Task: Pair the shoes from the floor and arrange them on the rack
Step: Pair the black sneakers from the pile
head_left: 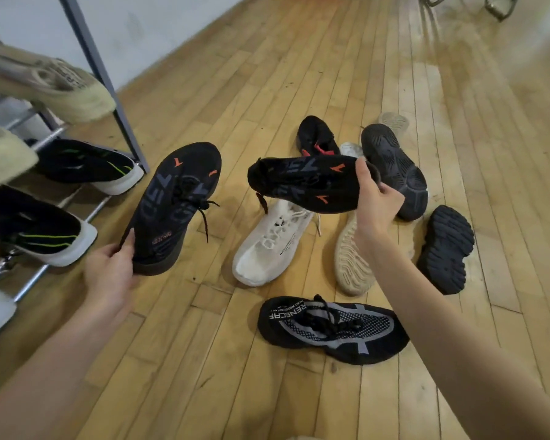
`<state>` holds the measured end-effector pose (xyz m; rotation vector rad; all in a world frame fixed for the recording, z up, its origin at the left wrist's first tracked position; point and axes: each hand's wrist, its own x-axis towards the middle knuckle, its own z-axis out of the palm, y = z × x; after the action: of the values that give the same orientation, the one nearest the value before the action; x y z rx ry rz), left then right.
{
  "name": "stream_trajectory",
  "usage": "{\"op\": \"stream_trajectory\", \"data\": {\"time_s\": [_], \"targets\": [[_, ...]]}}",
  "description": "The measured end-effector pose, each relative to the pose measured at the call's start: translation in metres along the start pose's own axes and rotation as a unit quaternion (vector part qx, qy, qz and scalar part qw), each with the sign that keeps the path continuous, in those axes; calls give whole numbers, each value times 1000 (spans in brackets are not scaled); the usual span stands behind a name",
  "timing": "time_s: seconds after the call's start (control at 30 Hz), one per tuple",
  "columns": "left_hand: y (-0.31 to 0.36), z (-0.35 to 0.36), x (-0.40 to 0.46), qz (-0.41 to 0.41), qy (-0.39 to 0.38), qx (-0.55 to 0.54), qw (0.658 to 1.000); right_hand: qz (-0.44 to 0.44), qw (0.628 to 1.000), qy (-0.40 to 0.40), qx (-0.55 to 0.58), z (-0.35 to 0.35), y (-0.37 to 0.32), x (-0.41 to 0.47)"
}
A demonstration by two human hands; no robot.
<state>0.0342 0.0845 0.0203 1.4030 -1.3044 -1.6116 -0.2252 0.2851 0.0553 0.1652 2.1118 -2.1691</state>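
Left hand (pixel 108 274) grips one black shoe (pixel 175 204) by its heel; right hand (pixel 377 201) grips its mate (pixel 302 184) above the floor (pixel 204 360).

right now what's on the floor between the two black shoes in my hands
Head view: bare wooden floor lies between the left-hand shoe and the right-hand shoe; the white shoe sits just below the gap.

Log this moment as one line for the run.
left hand: grips black shoe | right hand: grips matching black shoe | rack: two pairs | floor: unpaired shoes remain
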Motion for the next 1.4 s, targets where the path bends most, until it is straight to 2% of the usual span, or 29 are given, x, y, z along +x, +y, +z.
{"op": "stream_trajectory", "data": {"time_s": [0.1, 0.33, 0.43, 0.5, 0.6, 0.67, 0.77, 0.83, 0.93, 1.03, 1.1, 1.17, 1.23, 1.33, 1.4], "targets": [[-5, -17, -3, -9, 9, -20, 1000, 12, 999, -17, -30, 5, -8, -11], [25, -51, -23, 30, -11, -21, 999, 116, 975, -191, -20, 40, -30, -42], [34, -69, -34, 54, -6, 0, 999, 113, 943, -282, -138, 62, -36, -54], [33, -81, -44, 54, 8, 5, 999, 124, 892, -355, -251, 79, -34, -63], [22, -101, -58, 30, 21, 13, 999, 148, 774, -477, -388, 102, -22, -81], [10, -117, -64, 5, 29, -3, 1000, 105, 732, -503, -447, 116, -8, -97], [-10, -140, -69, -36, 45, -23, 998, -34, 729, -485, -482, 125, 28, -128], [-19, -152, -73, -63, 60, -35, 996, -139, 706, -471, -510, 115, 54, -156], [-27, -164, -76, -107, 70, -71, 989, -265, 632, -390, -615, 78, 89, -197], [-28, -171, -77, -136, 57, -88, 985, -264, 532, -368, -716, 45, 99, -228], [-26, -172, -79, -145, 36, -95, 984, -263, 501, -375, -735, 35, 106, -236], [-21, -170, -83, -150, 10, -104, 983, -247, 497, -378, -741, 33, 111, -239], [-14, -168, -89, -155, -13, -116, 981, -198, 520, -378, -740, 33, 115, -240], [5, -166, -94, -137, -46, -116, 983, -105, 575, -403, -705, 33, 110, -231], [22, -166, -97, -109, -61, -105, 987, -56, 635, -427, -641, 35, 97, -218]]}}
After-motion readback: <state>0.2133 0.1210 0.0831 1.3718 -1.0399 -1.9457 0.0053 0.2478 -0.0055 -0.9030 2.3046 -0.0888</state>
